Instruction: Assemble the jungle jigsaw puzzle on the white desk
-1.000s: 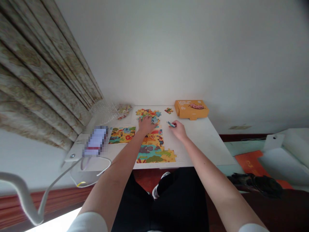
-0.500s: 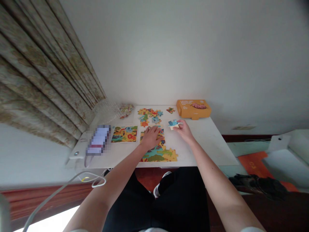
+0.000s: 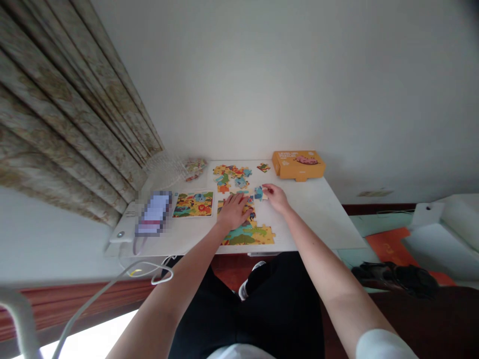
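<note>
My left hand point(image 3: 232, 212) lies with fingers spread on the partly joined jigsaw puzzle point(image 3: 247, 237), covering some of its upper left part. Between the fingertips of my right hand point(image 3: 277, 198) is a blue puzzle piece point(image 3: 258, 193), held just right of the puzzle's upper edge. Whether that piece touches the joined pieces, I cannot tell. Farther back lie several loose puzzle pieces point(image 3: 223, 185) in a cluster. One separate piece point(image 3: 263, 167) rests to their right. A picture card point(image 3: 193, 204) with jungle animals lies left of my left hand.
An orange puzzle box point(image 3: 298, 165) stands at the table's back right. Clear plastic packaging point(image 3: 164, 167) and a bag of pieces point(image 3: 195, 168) sit at the back left. A phone point(image 3: 154, 213) lies on the left, with a white cable point(image 3: 93, 294) hanging near the table edge.
My right hand has moved left with the puzzle piece, closer to the joined puzzle, and the piece is turned. My left hand stays on the puzzle. The view has shifted slightly.
</note>
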`<action>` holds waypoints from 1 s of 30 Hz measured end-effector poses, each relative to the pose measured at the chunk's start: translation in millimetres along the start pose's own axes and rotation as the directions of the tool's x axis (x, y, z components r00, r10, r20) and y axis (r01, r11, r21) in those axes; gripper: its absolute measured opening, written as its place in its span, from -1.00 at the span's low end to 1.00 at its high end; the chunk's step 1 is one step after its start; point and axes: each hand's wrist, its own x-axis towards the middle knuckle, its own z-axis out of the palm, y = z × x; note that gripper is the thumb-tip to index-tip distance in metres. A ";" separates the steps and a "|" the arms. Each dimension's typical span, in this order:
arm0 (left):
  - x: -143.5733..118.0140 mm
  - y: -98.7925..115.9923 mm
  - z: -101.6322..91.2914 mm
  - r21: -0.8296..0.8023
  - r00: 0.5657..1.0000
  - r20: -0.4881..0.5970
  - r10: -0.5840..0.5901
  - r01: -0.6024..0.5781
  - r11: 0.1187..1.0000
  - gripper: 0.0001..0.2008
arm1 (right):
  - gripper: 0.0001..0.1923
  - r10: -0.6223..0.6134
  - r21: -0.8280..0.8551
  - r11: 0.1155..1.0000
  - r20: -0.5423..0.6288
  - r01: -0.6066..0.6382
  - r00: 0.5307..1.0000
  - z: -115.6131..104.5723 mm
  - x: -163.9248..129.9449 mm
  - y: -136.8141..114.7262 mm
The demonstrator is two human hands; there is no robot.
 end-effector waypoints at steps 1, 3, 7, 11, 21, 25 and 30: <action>-0.1 0.2 -0.2 0.002 1.000 -0.004 0.000 0.000 1.000 -0.48 | -0.70 -0.001 0.048 0.999 -0.016 0.002 1.000 0.5 -0.8 -0.8; 0.0 0.7 -0.4 0.012 1.000 -0.008 0.007 -0.007 1.000 -0.49 | -0.69 -0.005 0.136 0.991 -0.026 0.008 1.000 -0.9 -1.5 -3.6; -0.4 1.4 -0.1 0.028 1.000 -0.012 0.025 -0.025 0.999 -0.47 | -0.81 -0.046 0.150 0.988 0.142 0.024 0.989 -6.9 4.6 -14.9; 0.6 0.1 -1.4 0.007 1.000 -0.012 0.018 -0.018 1.000 -0.51 | -0.90 -0.053 0.101 0.995 0.296 0.024 0.954 -6.0 14.3 -29.8; 36.3 14.6 -16.3 -0.223 0.996 -0.052 0.079 -0.089 0.971 -0.33 | -0.66 -0.044 0.325 0.945 0.238 -0.037 0.970 -9.5 -4.1 -41.3; 40.7 18.9 -17.9 -0.208 0.988 -0.035 0.151 -0.155 0.966 -0.48 | -0.65 -0.008 0.320 0.945 0.230 -0.068 0.973 -14.6 -12.1 -40.8; 41.1 17.9 -17.1 -0.188 0.995 -0.050 0.086 -0.094 0.978 -0.49 | -0.65 -0.061 0.222 0.975 0.201 0.016 0.978 -20.3 -21.9 -42.0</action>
